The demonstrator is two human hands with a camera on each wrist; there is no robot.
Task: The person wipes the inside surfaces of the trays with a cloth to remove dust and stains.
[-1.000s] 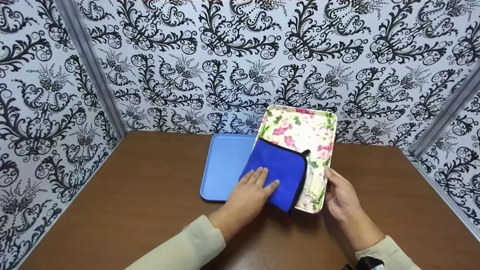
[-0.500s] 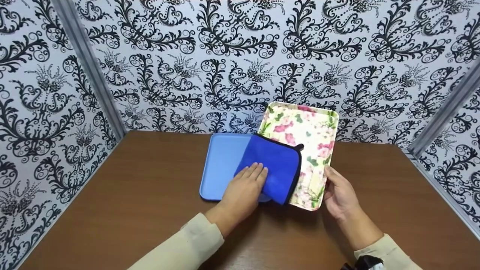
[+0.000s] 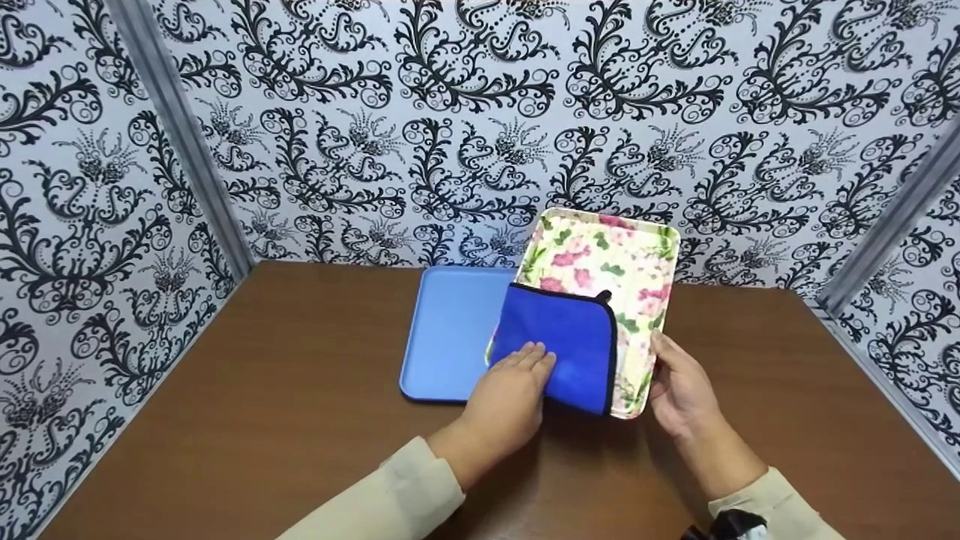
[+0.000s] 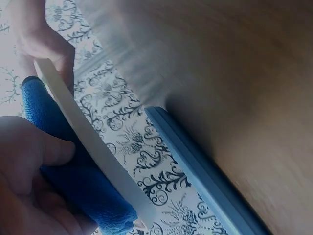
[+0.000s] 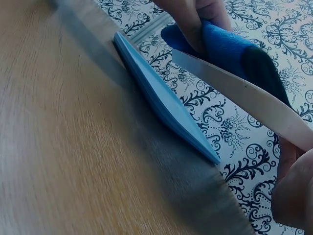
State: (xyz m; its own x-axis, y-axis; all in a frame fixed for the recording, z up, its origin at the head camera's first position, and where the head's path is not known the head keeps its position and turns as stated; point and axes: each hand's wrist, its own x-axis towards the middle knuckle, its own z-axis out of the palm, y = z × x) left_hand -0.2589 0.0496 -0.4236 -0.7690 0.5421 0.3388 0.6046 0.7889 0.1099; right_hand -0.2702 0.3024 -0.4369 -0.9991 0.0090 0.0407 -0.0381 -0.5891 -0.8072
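Note:
In the head view, a floral tray is held up at a tilt, its right edge gripped by my right hand. Across its lower left part lies a blue cloth with black edging and a small loop. My left hand presses on the cloth from the left. The left wrist view shows the thumb and curled fingers holding the bunched cloth against the tray's face, the pale tray rim showing edge-on. From the right wrist, the tray appears raised over the table.
A light blue tray lies flat on the brown table, partly behind the floral tray. Walls with black scroll patterned paper stand behind and at both sides.
My left hand and the cloth slid left and slightly up over the tray, then back right and down. The right hand keeps its grip on the floral tray, which barely moved.

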